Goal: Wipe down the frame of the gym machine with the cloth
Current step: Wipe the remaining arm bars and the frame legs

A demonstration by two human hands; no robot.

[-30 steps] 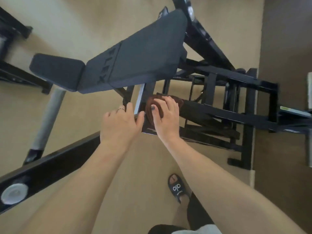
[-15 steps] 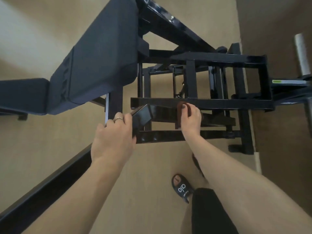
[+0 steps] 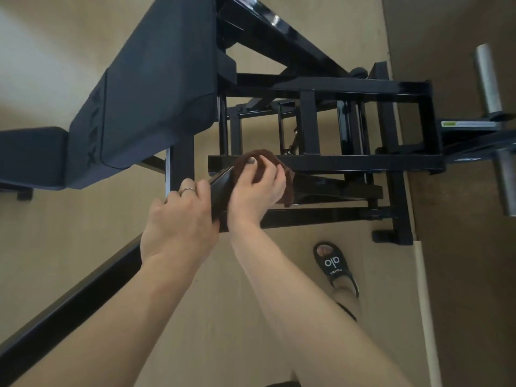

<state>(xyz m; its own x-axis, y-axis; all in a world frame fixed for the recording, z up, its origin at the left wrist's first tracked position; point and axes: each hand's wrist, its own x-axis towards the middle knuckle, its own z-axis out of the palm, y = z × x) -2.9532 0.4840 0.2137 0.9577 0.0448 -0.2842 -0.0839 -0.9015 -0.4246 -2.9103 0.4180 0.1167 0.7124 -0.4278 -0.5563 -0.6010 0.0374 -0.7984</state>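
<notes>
The gym machine's black steel frame (image 3: 363,163) fills the middle and right of the view, below a dark padded bench (image 3: 145,107). A dark brown cloth (image 3: 289,185) lies bunched over a glossy slanted bar of the frame. My right hand (image 3: 257,188) grips the cloth and presses it on that bar, thumb on top. Just to its left, my left hand (image 3: 181,219) holds the near end of the same bar beside a black upright post; a ring shows on one finger.
A long black beam (image 3: 69,303) runs from the lower left toward my hands. Steel weight pegs (image 3: 487,79) stick out at the right edge. My foot in a black slide sandal (image 3: 335,266) stands on the tan floor below the frame.
My right hand has slid the cloth leftward along the frame, from the crossbar back to the slanted bar next to my left hand. The left hand kept its hold.
</notes>
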